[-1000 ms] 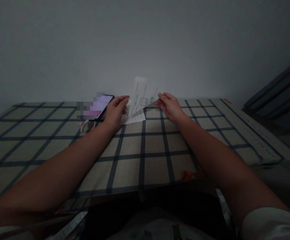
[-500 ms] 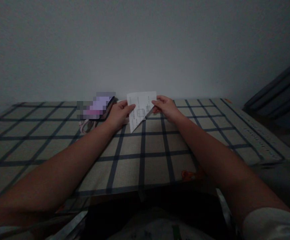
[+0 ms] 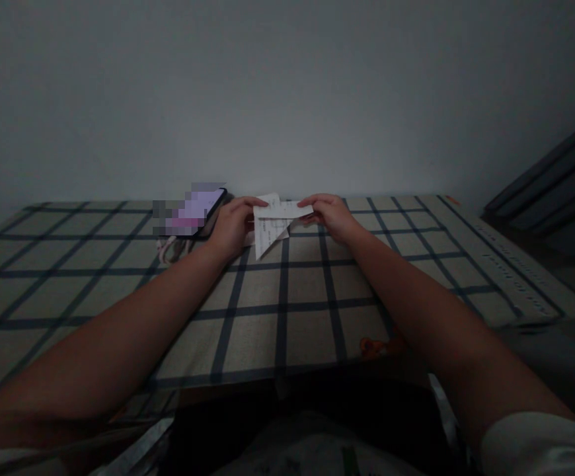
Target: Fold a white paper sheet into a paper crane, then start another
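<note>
A piece of white printed paper, partly folded, is held just above the table between my two hands. Its upper part is bent over toward me as a flap, and a pointed corner hangs down on the left. My left hand pinches the left end of the fold, fingers on top. At the right end, my right hand grips the flap between thumb and fingers. Behind the folded sheet, another pale paper piece shows in part; whether it is separate I cannot tell.
Left of my left hand, a phone with a lit, pixelated screen is propped at a slant, a pale cable beneath it. A checked cloth covers the table, which meets a plain wall. Dark folded fabric is at the far right.
The top of the paper has been bent down toward me into a flap. Both hands have shifted their fingers onto the fold's ends; the phone has stayed put.
</note>
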Available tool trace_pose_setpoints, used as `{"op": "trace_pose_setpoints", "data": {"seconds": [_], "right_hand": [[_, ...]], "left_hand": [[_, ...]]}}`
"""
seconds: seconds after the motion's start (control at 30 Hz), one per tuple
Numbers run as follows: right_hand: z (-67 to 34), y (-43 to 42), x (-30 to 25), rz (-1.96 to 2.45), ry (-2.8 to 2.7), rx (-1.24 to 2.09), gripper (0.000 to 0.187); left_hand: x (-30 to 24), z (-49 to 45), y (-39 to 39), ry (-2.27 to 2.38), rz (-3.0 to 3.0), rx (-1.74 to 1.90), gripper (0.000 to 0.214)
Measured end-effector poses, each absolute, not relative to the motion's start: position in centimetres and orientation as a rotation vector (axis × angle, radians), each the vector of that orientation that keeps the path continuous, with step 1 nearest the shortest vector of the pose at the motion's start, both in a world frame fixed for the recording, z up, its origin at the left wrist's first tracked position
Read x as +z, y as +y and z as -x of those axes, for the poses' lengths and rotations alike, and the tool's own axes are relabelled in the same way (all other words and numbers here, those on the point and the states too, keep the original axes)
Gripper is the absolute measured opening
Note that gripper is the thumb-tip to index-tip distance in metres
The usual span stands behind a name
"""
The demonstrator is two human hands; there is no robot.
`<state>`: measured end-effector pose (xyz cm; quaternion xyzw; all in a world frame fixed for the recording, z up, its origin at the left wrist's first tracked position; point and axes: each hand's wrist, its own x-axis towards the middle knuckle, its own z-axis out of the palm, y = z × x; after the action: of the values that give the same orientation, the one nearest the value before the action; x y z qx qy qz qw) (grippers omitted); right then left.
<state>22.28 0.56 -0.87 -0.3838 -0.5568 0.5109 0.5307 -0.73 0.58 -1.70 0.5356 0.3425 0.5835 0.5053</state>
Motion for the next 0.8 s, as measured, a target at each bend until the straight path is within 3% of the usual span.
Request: {"op": "trace_pose_setpoints", "data": {"seconds": [0.13,0.27,0.43,0.5,0.67,0.8], "right_hand": [[-22.5,0.6,-1.1,0.89,-1.377,1.156,0.015],[-22.4,1.1,-1.5,0.91,-1.453,1.1,0.02],[-22.3,1.0,-1.5,0.846,-1.475,1.13,0.038],[-22.2,0.7,-1.3,0.814,-1.47,1.144,0.049],[-22.1,0.2,-0.8,0.789,-1.473,1.166,0.065],[-22.1,0.2,-0.8,0.813,-1.437,1.21,0.06]], "left_hand": [[-1.5,0.8,0.5,0.751,-1.293,1.394,0.018],[-1.4,0.5,0.0,0.897,-1.423,1.408,0.022],[-1.3,0.3,-0.3,0.863,-1.429,1.37,0.073],[-1.4,0.3,-0.1,0.866,-1.403,1.356,0.081],[-1.8,0.3,0.1,0.874,-1.387,1.251,0.051],[-1.8,0.3,-0.3,0.859,-1.431,1.27,0.044]]}}
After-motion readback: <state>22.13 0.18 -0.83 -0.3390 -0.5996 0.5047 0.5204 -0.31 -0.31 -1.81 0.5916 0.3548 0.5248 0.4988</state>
